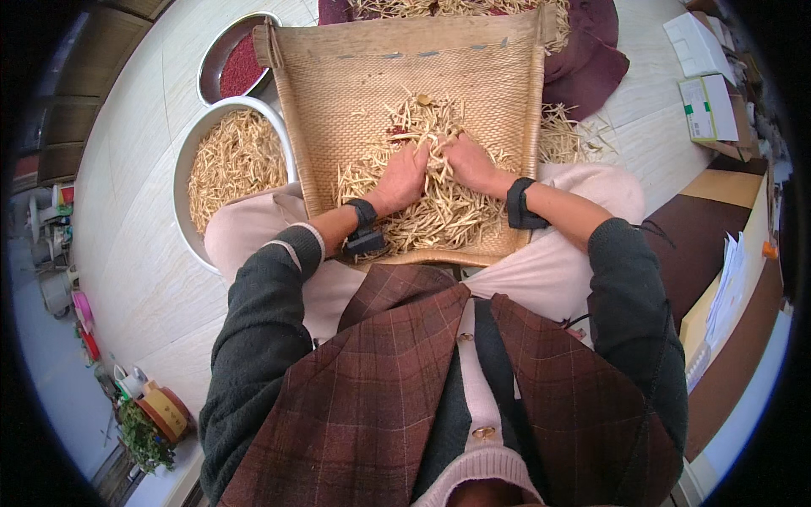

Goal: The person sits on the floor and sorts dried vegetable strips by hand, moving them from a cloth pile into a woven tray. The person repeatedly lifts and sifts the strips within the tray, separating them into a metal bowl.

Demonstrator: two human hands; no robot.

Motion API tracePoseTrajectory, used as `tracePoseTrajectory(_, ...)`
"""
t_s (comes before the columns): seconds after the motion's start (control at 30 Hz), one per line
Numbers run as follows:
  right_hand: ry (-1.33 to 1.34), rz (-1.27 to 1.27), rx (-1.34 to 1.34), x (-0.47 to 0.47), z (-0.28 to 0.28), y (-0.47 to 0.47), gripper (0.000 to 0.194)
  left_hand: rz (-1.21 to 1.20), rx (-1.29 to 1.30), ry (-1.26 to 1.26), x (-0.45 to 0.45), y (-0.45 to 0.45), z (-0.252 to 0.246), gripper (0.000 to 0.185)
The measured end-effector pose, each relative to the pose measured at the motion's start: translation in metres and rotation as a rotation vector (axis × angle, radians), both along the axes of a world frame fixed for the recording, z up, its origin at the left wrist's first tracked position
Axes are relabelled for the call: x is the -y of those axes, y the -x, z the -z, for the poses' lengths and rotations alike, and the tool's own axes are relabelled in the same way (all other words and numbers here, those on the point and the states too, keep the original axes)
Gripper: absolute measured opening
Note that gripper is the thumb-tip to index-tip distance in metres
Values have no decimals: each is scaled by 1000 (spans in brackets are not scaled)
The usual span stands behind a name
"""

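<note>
A woven winnowing basket with a wooden front board rests across my lap, holding a heap of dry, pale bean pods. My left hand and my right hand are close together over the heap. Each has its fingers curled around dry pods, the fingertips partly hidden among them. Just beyond my left hand, a few dark red beans show between the pods. A small brownish leaf or husk lies at the heap's far edge.
At left stands a white basin full of pods, partly behind my knee. Beyond it, a metal basin holds red beans. A maroon cloth with pods lies past the basket; loose pods lie on the floor. Boxes line the right.
</note>
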State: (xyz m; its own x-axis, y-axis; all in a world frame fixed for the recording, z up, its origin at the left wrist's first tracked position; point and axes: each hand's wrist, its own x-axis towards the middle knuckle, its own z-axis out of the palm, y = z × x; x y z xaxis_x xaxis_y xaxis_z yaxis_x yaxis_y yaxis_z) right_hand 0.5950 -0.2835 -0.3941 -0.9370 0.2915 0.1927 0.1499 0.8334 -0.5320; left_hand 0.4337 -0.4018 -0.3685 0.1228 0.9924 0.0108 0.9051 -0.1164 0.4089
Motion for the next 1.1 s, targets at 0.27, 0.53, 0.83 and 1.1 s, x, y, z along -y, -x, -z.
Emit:
tracePoseTrajectory(0.27,66,168,-12,-16,-17,19,13,-191,72,181,-20,30,-22,33)
tracePoseTrajectory(0.53,238,242,78,-46,-35,29,34,-312,184,129,-45,54,-36,40)
tracePoseTrajectory(0.83,348,366,310,-92,7,38,94,-429,483,182,-70,113,15,74)
tracePoseTrajectory(1.1,359,144,281,-68,19,63,98,-293,627,228,-66,64,24,68)
